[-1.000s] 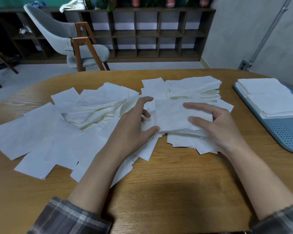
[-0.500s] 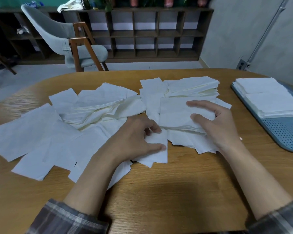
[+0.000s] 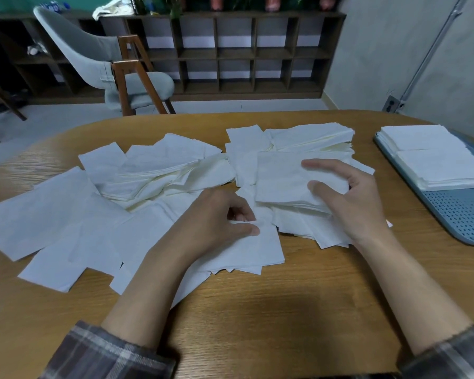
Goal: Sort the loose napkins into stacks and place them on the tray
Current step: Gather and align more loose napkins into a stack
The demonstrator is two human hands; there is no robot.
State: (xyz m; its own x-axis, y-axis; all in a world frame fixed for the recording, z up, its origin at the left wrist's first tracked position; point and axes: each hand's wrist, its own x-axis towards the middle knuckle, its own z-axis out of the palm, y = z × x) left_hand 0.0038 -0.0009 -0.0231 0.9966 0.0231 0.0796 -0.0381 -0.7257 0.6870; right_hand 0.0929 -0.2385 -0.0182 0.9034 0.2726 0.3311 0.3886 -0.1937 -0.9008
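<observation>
We're pinching one loose napkin [image 3: 253, 251] in the middle of the counter [image 3: 285, 310] with the fingers [image 3: 246, 231] of our left hand [image 3: 216, 217], our right hand [image 3: 356, 206] gripping the napkin stack [image 3: 282, 181] by its edge; limp, featherlight paper, probably sliding apart easily.

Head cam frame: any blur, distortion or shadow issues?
Head view: fingertips of the right hand motion-blurred, left hand sharper; table edge bows from the wide lens; soft shadow on the table between the forearms; no glare on the napkins.

No readable text anywhere
</observation>
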